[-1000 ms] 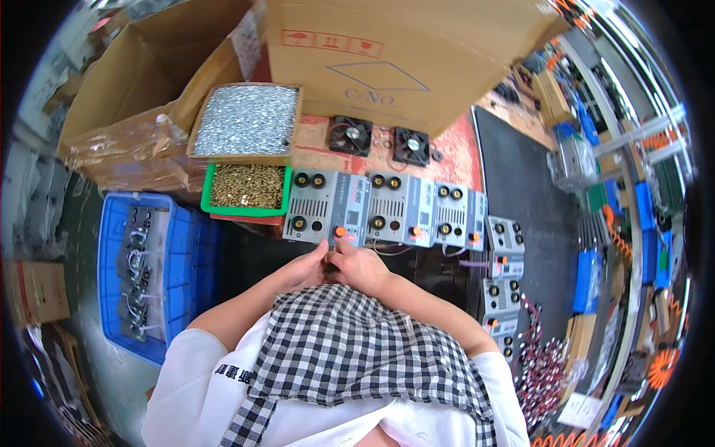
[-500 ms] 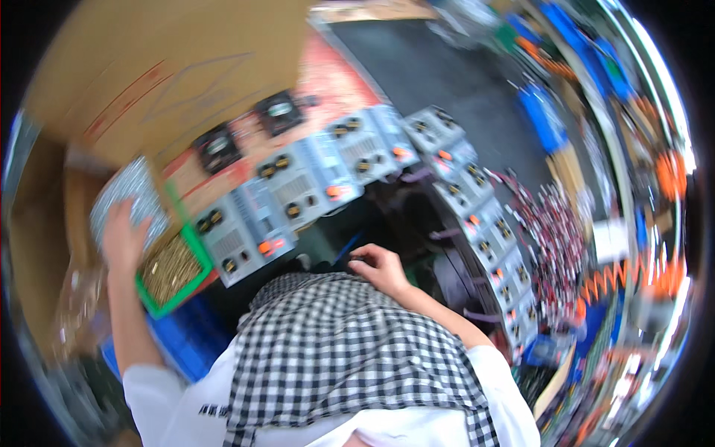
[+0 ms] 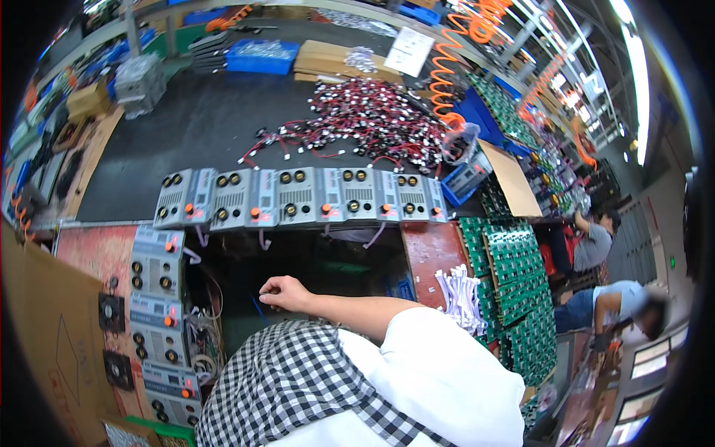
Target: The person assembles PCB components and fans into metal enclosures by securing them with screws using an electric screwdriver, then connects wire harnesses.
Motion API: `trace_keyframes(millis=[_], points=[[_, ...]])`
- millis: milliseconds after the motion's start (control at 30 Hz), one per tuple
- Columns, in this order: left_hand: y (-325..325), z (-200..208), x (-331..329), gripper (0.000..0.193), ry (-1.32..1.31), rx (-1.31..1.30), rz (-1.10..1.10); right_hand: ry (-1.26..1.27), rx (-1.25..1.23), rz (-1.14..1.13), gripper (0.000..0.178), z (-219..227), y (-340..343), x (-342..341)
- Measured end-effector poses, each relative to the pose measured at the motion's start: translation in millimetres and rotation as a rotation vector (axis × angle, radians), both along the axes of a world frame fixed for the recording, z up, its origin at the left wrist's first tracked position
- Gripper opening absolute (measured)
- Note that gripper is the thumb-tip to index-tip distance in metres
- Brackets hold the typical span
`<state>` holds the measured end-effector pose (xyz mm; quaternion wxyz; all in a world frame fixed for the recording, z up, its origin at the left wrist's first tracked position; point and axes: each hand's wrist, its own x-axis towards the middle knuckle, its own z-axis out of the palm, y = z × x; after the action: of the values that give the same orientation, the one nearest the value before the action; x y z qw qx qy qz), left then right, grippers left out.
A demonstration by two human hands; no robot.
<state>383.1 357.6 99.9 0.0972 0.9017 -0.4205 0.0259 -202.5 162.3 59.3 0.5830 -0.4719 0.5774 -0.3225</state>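
My right hand (image 3: 284, 293) is over the dark gap in front of my body, its thumb and fingers pinched together. What it pinches, if anything, is too small to make out; a thin blue strip (image 3: 257, 306) shows just below the fingertips. My left hand is out of view. Beyond the gap, a row of grey panels (image 3: 293, 212) with black-and-gold terminals and orange switches lines the bench edge. More such grey panels (image 3: 153, 257) run down the left side, with pale purple wires (image 3: 264, 240) hanging off the row.
A heap of red, black and white wires (image 3: 365, 112) lies on the black bench mat (image 3: 201, 112). Green circuit boards (image 3: 518, 268) and white connector leads (image 3: 460, 294) are on the right. Black fans (image 3: 112, 313) sit beside a cardboard box (image 3: 56, 328). Two people (image 3: 596, 249) work far right.
My view has swung right. My left hand, which was at a bag beside a green bin of brass-coloured parts, has left the view. My right hand stays pinched over the gap.
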Motion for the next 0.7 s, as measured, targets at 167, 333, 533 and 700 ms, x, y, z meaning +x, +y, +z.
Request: trace_keyframes(millis=[167,333,533,700], points=[[-29.8,32.7,-19.0,0.024,0.358,-0.352,0.005,-0.24,0.133,-0.234,0.017,10.9,-6.9,-60.9],[-62.5,55.9,-38.4,0.023,1.062,-0.846,-0.075,-0.578,0.076,-0.705,0.014,25.6,-30.7,-179.5],[-81.5,71.7,-79.3,0.023,1.941,-1.39,-0.151,-0.506,-0.303,-1.273,0.021,55.3,-66.6,-416.5],[-188.4,129.9,-295.3,0.017,2.383,-1.135,-0.328,-0.514,-0.433,-1.439,0.063,125.6,-78.6,-535.8]])
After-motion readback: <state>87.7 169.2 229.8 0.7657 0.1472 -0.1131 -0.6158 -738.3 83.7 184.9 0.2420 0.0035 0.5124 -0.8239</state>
